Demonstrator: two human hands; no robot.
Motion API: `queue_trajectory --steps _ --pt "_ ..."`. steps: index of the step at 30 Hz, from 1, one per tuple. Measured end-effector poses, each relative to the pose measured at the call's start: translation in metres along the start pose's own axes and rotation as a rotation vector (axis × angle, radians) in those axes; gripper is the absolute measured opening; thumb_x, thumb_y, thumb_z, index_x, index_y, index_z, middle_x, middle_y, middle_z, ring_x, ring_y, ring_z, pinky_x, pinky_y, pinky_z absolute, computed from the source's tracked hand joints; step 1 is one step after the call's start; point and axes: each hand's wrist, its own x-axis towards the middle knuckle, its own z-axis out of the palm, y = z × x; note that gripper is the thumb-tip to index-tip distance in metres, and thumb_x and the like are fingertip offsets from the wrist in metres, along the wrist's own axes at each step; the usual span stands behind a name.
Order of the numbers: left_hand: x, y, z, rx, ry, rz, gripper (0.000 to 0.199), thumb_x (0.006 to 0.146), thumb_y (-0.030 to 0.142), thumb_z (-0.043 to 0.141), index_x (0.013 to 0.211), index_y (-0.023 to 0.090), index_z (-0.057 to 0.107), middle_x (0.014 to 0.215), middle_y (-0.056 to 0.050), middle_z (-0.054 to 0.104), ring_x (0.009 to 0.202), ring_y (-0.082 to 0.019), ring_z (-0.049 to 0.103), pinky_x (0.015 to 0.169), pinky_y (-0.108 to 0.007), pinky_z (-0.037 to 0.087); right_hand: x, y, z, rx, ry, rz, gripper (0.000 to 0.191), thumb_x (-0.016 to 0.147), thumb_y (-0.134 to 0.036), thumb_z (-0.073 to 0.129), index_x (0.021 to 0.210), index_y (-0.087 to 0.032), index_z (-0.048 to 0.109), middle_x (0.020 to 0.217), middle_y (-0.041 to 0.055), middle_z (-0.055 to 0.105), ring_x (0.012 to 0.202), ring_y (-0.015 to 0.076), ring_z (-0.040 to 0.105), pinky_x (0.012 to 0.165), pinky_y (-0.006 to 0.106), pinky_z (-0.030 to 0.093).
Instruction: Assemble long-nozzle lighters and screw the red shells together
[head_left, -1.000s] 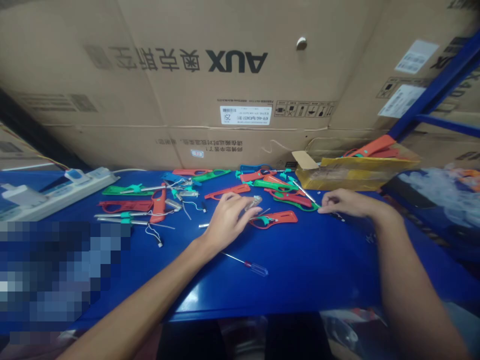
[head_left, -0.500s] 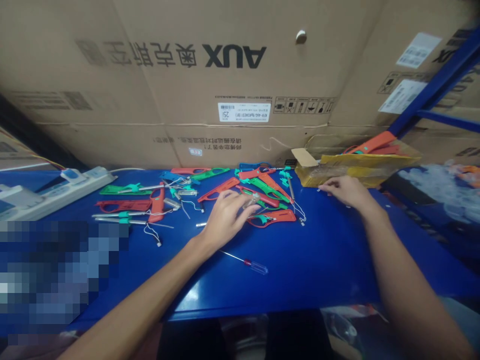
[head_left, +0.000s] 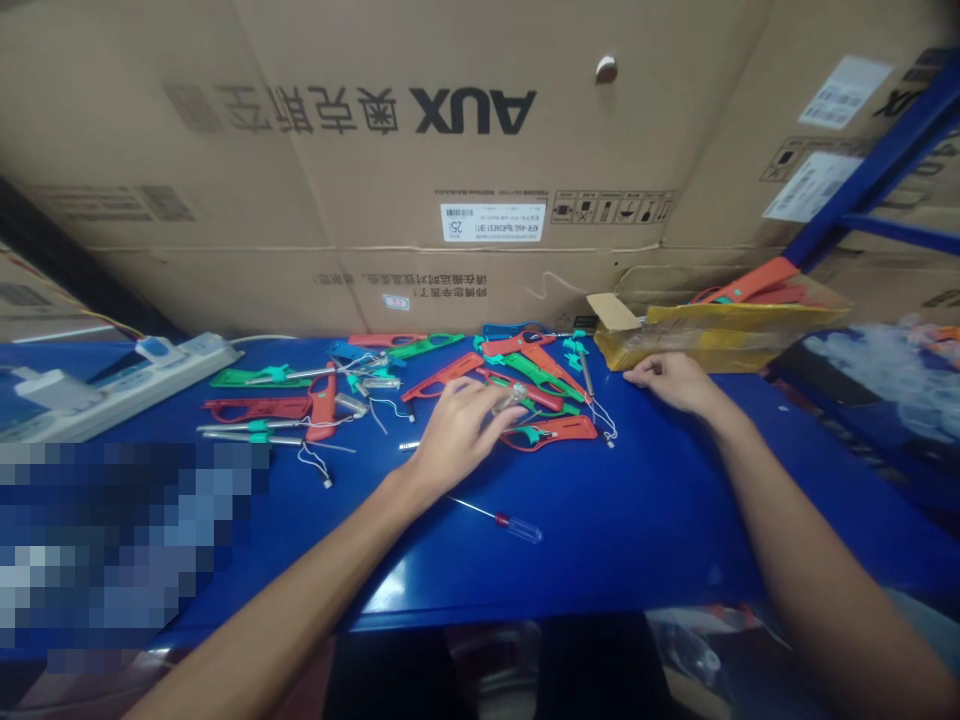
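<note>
My left hand (head_left: 461, 425) is closed around a small clear part with a metallic end (head_left: 511, 398), partly covered by the fingers. Right behind it lie orange, red and green plastic lighter casings (head_left: 559, 428), some overlapping. Fingertips pressed together, my right hand (head_left: 675, 382) rests low at the tabletop, just in front of a yellow-taped cardboard box (head_left: 727, 335); whatever it pinches is too small to make out. Below my left hand lies a screwdriver (head_left: 517, 525) with a clear and red handle. Left of that hand is another group of lighter parts, including metal tubes (head_left: 255, 438) with wires.
A white power strip (head_left: 150, 380) with plugs lies at the left. Behind the blue table (head_left: 600, 540) stands a large cardboard panel (head_left: 337, 200). Clear plastic pieces (head_left: 885, 375) are heaped at the far right, near a blue metal frame (head_left: 892, 150).
My right hand has moved slightly left along the front of the box, its fingertips now lower at the tabletop. My left hand keeps hold of the small clear part. The view has shifted slightly.
</note>
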Motion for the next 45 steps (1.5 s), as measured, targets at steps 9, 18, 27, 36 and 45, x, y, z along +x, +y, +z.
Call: queue_trajectory --steps 9,18,27,36,45 --pt "-0.002 0.001 0.001 -0.118 -0.137 0.013 0.018 0.107 0.026 0.047 0.117 0.019 0.06 0.111 -0.005 0.072 0.098 -0.017 0.069 0.084 -0.03 0.053 -0.055 -0.083 0.048 0.518 -0.336 -0.245 0.041 0.083 -0.06 0.071 0.084 -0.022 0.054 0.059 -0.0054 0.058 0.046 0.0085 0.047 0.045 0.024 0.038" --pt "0.001 0.007 -0.005 -0.15 -0.157 -0.044 0.024 0.107 0.036 0.046 0.109 0.02 0.063 0.1 -0.004 0.069 0.091 -0.017 0.066 0.084 -0.031 0.05 -0.073 -0.096 0.082 0.844 -0.432 -0.193 0.031 0.078 -0.045 0.081 0.096 -0.022 0.071 0.072 -0.0031 0.066 0.064 0.011 0.061 0.066 0.027 0.052" --pt "0.002 0.005 -0.007 -0.15 -0.174 -0.074 0.034 0.108 0.042 0.039 0.104 0.018 0.063 0.095 -0.004 0.065 0.089 -0.018 0.063 0.082 -0.031 0.049 -0.077 -0.103 0.082 0.89 -0.325 -0.233 0.031 0.072 -0.037 0.087 0.096 -0.022 0.074 0.077 -0.0009 0.072 0.064 0.0123 0.062 0.068 0.031 0.054" --pt "0.0 0.002 -0.005 -0.083 -0.166 -0.012 0.032 0.11 0.036 0.034 0.121 0.018 0.059 0.101 -0.006 0.063 0.093 -0.018 0.061 0.085 -0.032 0.051 -0.08 -0.108 0.072 0.773 -0.256 -0.307 0.021 0.075 -0.042 0.083 0.083 -0.024 0.076 0.092 0.0021 0.072 0.086 0.0176 0.065 0.081 0.033 0.056" --pt "0.001 0.002 -0.006 -0.017 -0.136 0.008 0.037 0.11 0.038 0.032 0.117 0.018 0.062 0.098 -0.006 0.064 0.09 -0.019 0.059 0.082 -0.033 0.049 -0.082 -0.107 0.07 0.764 -0.335 -0.211 0.025 0.078 -0.044 0.08 0.089 -0.023 0.074 0.084 0.0004 0.07 0.069 0.0136 0.061 0.066 0.029 0.053"
